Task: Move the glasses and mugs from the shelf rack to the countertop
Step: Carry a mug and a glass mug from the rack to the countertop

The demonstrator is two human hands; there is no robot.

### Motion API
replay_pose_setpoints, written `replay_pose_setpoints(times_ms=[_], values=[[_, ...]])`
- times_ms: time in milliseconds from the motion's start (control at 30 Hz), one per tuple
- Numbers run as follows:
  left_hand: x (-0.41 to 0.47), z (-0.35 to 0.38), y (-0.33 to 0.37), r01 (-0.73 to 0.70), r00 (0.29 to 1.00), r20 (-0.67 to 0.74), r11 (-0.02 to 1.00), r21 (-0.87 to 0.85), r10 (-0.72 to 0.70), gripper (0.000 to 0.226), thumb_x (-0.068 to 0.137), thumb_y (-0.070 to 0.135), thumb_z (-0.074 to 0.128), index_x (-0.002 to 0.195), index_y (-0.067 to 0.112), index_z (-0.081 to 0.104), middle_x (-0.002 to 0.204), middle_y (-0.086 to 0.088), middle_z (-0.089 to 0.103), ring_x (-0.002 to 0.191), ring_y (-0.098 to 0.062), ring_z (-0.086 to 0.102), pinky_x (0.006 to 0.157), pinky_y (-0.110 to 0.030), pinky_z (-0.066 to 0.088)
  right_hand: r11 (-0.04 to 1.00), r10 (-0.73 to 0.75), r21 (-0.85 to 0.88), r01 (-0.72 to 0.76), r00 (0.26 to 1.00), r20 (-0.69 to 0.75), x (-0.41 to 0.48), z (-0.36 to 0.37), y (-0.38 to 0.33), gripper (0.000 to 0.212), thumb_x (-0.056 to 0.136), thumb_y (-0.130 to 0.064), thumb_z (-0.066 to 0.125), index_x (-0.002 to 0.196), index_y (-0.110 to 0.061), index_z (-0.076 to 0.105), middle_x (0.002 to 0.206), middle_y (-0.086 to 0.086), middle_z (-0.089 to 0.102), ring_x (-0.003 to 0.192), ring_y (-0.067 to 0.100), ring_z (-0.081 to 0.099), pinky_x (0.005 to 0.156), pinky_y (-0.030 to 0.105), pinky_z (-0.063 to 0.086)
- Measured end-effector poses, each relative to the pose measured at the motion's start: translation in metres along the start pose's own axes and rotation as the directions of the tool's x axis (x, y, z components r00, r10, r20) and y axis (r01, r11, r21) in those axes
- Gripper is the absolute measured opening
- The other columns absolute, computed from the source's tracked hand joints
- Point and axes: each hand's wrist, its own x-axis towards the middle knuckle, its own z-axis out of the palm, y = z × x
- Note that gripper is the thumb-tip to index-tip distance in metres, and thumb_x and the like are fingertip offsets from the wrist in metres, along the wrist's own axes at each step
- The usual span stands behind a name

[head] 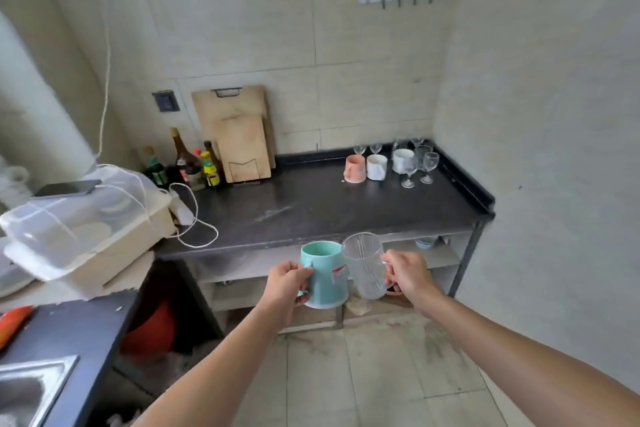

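Observation:
My left hand grips a teal mug by its handle. Beside it my right hand holds a clear glass mug by the handle. Both are in the air just in front of the dark countertop, below its front edge. At the counter's far right corner stand a pink mug, two white mugs and several wine glasses. The shelf rack under the counter holds a small bowl.
Cutting boards lean on the back wall beside several bottles. A dish container with a phone and a white cable sits at the left. A sink is at the bottom left. A red tub is under the counter.

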Motion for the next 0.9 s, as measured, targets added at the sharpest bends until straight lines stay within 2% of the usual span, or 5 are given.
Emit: replay_pose_setpoints(times_ms=[333, 500, 600, 700, 900], values=[[0.144, 0.063, 0.067, -0.03, 0.981, 0.192, 0.994, 0.101, 0.011, 0.009, 0.09, 0.007, 0.058, 0.084, 0.005, 0.051, 0.07, -0.009, 0.05, 0.068, -0.021, 0.051, 0.061, -0.032, 0.048, 0.993, 0.11, 0.071, -0.098, 0.975, -0.195, 0.115, -0.027, -0.02, 0.037, 0.084, -0.021, 0.057, 0.05, -0.017, 0.043, 0.048, 0.002, 0.042, 0.051, 0.016, 0.055, 0.051, 0.028, 0.039], [0.209, 0.105, 0.076, 0.004, 0.969, 0.243, 0.99, 0.14, -0.038, 0.012, 0.089, 0.007, 0.059, 0.08, 0.005, 0.052, 0.066, -0.009, 0.05, 0.065, -0.022, 0.05, 0.059, -0.033, 0.047, 0.989, 0.141, 0.073, -0.128, 0.965, -0.223, 0.177, -0.047, -0.009, 0.039, 0.082, -0.02, 0.054, 0.045, -0.015, 0.043, 0.051, 0.007, 0.045, 0.048, 0.014, 0.054, 0.05, 0.027, 0.039], [0.251, 0.13, 0.081, 0.028, 0.968, 0.242, 0.985, 0.167, -0.069, 0.014, 0.088, 0.007, 0.061, 0.076, 0.007, 0.052, 0.061, -0.005, 0.048, 0.062, -0.02, 0.049, 0.055, -0.03, 0.046, 0.986, 0.163, 0.078, -0.149, 0.962, -0.218, 0.227, -0.057, -0.001, 0.04, 0.08, -0.021, 0.053, 0.042, -0.015, 0.043, 0.053, 0.01, 0.048, 0.049, 0.015, 0.054, 0.051, 0.029, 0.039], [0.295, 0.154, 0.088, 0.053, 0.972, 0.216, 0.983, 0.176, -0.092, 0.015, 0.088, 0.009, 0.062, 0.076, 0.007, 0.052, 0.062, -0.005, 0.05, 0.064, -0.02, 0.052, 0.057, -0.03, 0.049, 0.984, 0.174, 0.073, -0.163, 0.966, -0.19, 0.285, -0.065, 0.004, 0.04, 0.079, -0.024, 0.054, 0.041, -0.017, 0.043, 0.048, 0.004, 0.049, 0.053, 0.017, 0.054, 0.054, 0.031, 0.04], [0.376, 0.2, 0.096, 0.123, 0.978, 0.142, 0.97, 0.211, -0.155, 0.013, 0.091, 0.013, 0.062, 0.083, 0.004, 0.056, 0.078, -0.01, 0.059, 0.084, -0.024, 0.061, 0.066, -0.032, 0.055, 0.973, 0.232, 0.023, -0.231, 0.966, -0.115, 0.385, -0.073, 0.017, 0.04, 0.08, -0.028, 0.053, 0.041, -0.018, 0.048, 0.048, 0.003, 0.055, 0.051, 0.014, 0.053, 0.056, 0.031, 0.044]])
